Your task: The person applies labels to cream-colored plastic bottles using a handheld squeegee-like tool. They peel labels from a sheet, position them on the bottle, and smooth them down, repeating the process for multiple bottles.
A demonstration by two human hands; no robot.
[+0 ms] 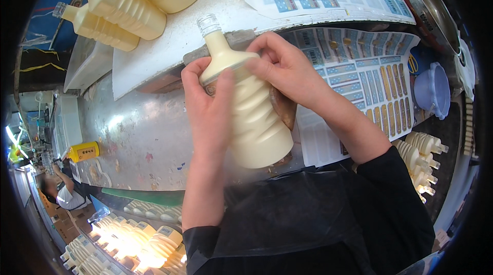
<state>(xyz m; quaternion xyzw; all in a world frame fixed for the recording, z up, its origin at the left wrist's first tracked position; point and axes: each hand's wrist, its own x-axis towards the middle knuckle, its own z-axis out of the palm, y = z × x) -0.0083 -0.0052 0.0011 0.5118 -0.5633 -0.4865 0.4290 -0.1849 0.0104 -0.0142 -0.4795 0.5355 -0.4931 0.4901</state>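
Both hands (246, 90) around cream-filled bottle (251, 115)

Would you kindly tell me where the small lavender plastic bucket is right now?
In the head view, the small lavender plastic bucket sits at the far right, beyond the blue-and-gold label sheets and below the round metal pan.

metal bench (133, 136) | on it: white board (169, 43), label sheets (359, 64), yellow tape dispenser (83, 151)

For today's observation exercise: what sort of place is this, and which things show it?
Probably a small bottling or labelling workshop: both hands hold a cream ribbed bottle, sheets of blue stickers lie on the bench, and many matching bottles lie nearby.
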